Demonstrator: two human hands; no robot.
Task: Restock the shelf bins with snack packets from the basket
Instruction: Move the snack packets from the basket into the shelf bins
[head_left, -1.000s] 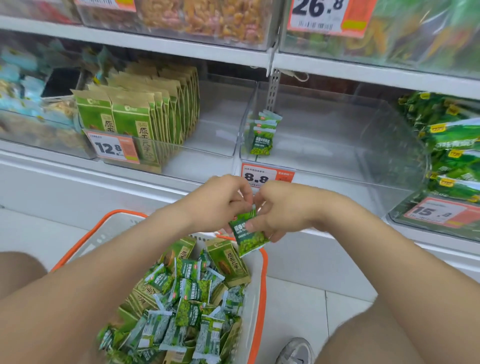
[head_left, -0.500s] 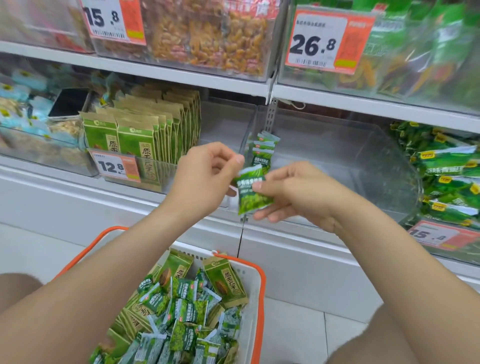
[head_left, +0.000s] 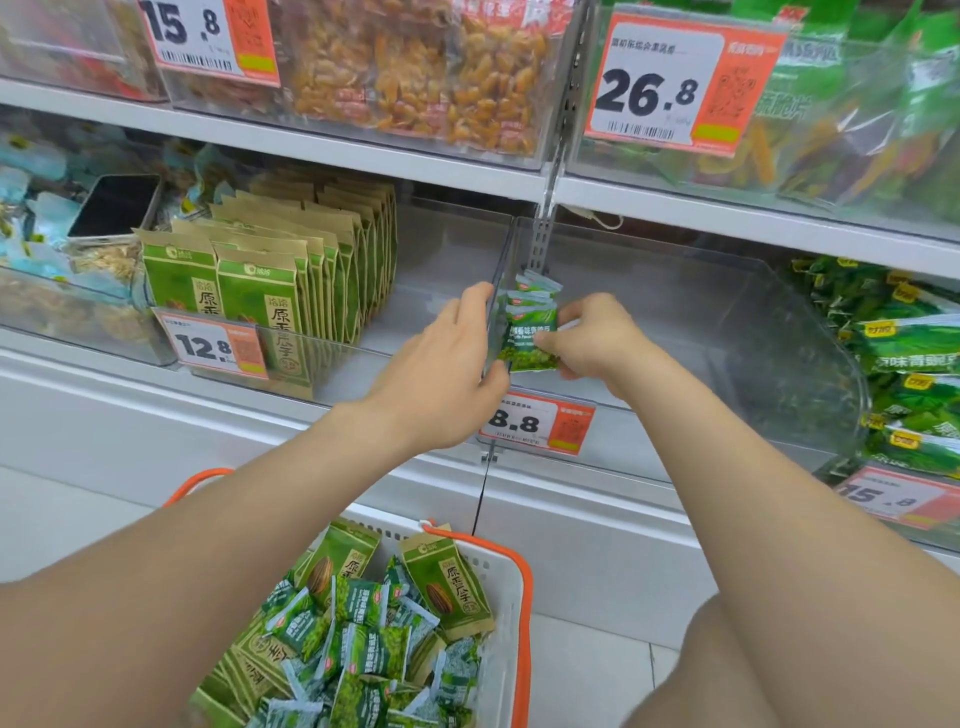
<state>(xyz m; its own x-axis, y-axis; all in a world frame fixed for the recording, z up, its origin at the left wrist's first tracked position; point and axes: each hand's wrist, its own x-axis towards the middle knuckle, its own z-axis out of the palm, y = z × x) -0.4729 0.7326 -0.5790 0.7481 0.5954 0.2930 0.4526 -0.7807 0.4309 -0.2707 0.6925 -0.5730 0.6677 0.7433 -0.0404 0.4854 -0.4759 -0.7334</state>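
Observation:
My right hand (head_left: 595, 340) pinches a small green pea packet (head_left: 530, 345) upright inside the clear bin (head_left: 701, 322) tagged 8.8, at its left end. A few packets of the same kind (head_left: 537, 288) stand just behind it. My left hand (head_left: 441, 364) lies with straight fingers against the bin's left wall, its thumb by the packet's lower corner. Below, the white basket with an orange rim (head_left: 525, 597) holds several green pea packets (head_left: 363, 644) and some brown-green seed packets (head_left: 452, 587).
The bin to the left holds a row of seed packets (head_left: 270, 291) tagged 12.8. A phone (head_left: 117, 205) lies in the far-left bin. Larger green bags (head_left: 909, 364) fill the bin on the right. A shelf of fuller bins (head_left: 415, 78) hangs overhead.
Both hands rose from above the basket and carried the packet forward into the 8.8 bin. The left hand let go of it and now lies against the bin wall.

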